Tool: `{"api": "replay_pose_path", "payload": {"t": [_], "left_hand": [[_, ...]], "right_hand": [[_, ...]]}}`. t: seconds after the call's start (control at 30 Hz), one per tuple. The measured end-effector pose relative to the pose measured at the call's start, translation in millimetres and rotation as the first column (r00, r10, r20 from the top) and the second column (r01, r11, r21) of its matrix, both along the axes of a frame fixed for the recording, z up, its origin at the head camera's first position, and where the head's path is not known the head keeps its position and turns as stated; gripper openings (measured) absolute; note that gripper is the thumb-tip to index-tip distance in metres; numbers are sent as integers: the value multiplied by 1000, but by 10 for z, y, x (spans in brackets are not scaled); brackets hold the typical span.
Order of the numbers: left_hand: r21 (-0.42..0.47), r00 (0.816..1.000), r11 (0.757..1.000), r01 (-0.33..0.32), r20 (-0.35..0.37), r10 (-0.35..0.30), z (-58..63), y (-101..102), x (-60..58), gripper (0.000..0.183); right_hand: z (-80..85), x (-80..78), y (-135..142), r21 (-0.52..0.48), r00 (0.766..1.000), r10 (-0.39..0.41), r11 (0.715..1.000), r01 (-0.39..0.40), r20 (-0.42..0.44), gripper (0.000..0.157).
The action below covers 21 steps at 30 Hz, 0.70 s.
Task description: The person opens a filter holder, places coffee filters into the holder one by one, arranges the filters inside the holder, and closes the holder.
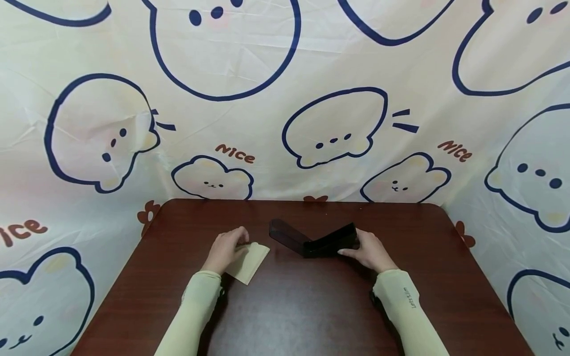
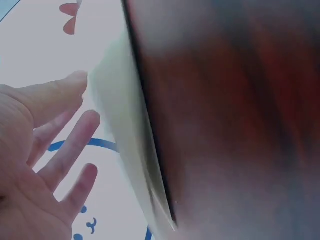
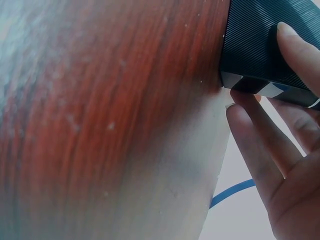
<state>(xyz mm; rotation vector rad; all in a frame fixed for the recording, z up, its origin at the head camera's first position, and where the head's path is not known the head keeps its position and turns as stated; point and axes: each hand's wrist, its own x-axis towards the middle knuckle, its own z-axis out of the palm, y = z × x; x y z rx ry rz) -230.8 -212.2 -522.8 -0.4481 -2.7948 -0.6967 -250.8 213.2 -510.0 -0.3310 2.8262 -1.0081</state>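
My left hand (image 1: 224, 249) pinches a flat, folded, pale yellow cloth (image 1: 250, 267) by its left side. In the left wrist view the thumb meets the edge of the cloth (image 2: 120, 105), and several other fingers are spread away from it; the index finger is mostly hidden. To the right, a black glasses case (image 1: 327, 243) stands open in a wide V on the table. My right hand (image 1: 369, 251) grips the case's right half, thumb on the near side. Close up in the right wrist view, the case (image 3: 260, 45) has a finely ribbed surface with the thumb pressed on it.
A dark brown wooden table (image 1: 294, 306) lies under both hands, its far edge just beyond the case. Behind it and at both sides hangs a white curtain (image 1: 262, 123) printed with blue-outlined cartoon animals.
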Motion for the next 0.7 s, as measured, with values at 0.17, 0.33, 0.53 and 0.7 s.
{"api": "replay_pose_path", "payload": {"t": [0.17,0.33,0.53,0.7], "left_hand": [[45,995,999,2,97,-6,19,-16,8,34],[26,968,1000,-4,253,-3,44,-12,43,73],[54,946,998,-23,325,4,52,2,37,81],[90,940,996,-13,341,-18,38,-9,20,80]], "right_hand": [[8,3,-2,5,1000,-2,1000,2,1,39],[1,2,-1,7,1000,-5,1000,5,7,44],[1,5,-4,0,1000,-3,1000,3,-4,39],[-8,8,-3,-1,1000,-6,1000,6,-7,40]]}}
